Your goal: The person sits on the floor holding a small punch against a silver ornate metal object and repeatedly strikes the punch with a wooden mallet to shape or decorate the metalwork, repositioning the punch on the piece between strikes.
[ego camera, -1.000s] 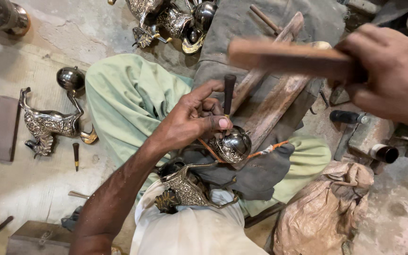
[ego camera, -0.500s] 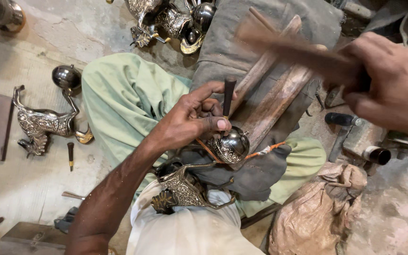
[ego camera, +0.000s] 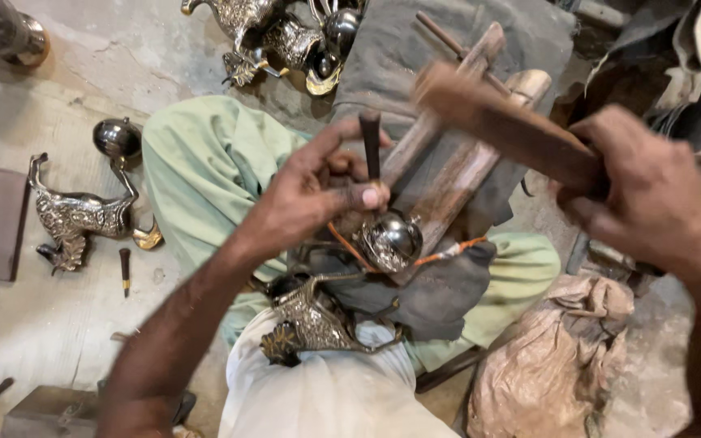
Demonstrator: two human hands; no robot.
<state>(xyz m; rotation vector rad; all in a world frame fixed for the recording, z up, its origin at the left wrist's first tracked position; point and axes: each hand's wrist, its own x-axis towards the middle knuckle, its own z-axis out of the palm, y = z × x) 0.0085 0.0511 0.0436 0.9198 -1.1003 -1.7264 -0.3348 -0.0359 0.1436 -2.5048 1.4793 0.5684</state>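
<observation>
On the lap, over a grey cloth (ego camera: 440,284): shiny metal bowl (ego camera: 391,241) resting against slanted wooden beams (ego camera: 448,174), crossed by an orange cord (ego camera: 448,251). Left hand (ego camera: 306,195) clenched around a dark punch (ego camera: 371,146), held upright with its lower end just above the bowl; thumb and fingertips pinched on the shaft. Right hand (ego camera: 642,195) closed tight on a wooden mallet (ego camera: 505,126), raised above the beams and blurred. Below the bowl, against a white garment (ego camera: 326,389): ornate engraved metal piece (ego camera: 310,324), touching the cloth. Pale green trouser leg (ego camera: 204,170) bent to the left of the hands. On the floor at left: engraved metal bird figure (ego camera: 75,215), a round metal ball (ego camera: 117,138) near it, a small chisel (ego camera: 125,268) just beside, a flat dark block (ego camera: 3,223) further left. At top: more engraved metal pieces (ego camera: 277,32) lying together. At lower right: crumpled tan sack (ego camera: 545,357).
</observation>
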